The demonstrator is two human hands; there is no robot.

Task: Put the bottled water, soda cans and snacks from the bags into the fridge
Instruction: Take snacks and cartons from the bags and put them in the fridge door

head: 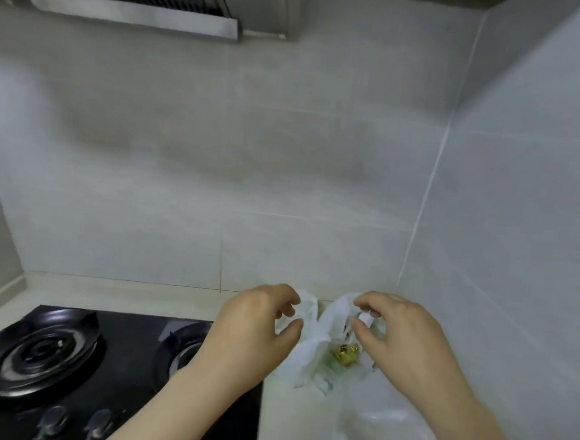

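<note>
The curled fingers and thumb of the left hand (257, 324) pinch the left rim of a thin white plastic bag (308, 357). The right hand (400, 337) pinches the opposite rim between thumb and fingertips. The two hands are apart, so the bag's mouth gapes between them. Down inside the opening lies a shiny gold-wrapped item (344, 353), with something pale green showing through the film beside it; blur hides what either one is. The bag stands on a pale countertop (277, 425), close to the corner of the tiled wall (218, 146). Nearer the camera, a second, clearer plastic bag (380, 429) lies crumpled on the same counter under the right forearm; its contents cannot be made out. Left of the bags sits a black gas hob (66, 358) with two burners and two knobs, and a range hood (135, 6) hangs above it.
</note>
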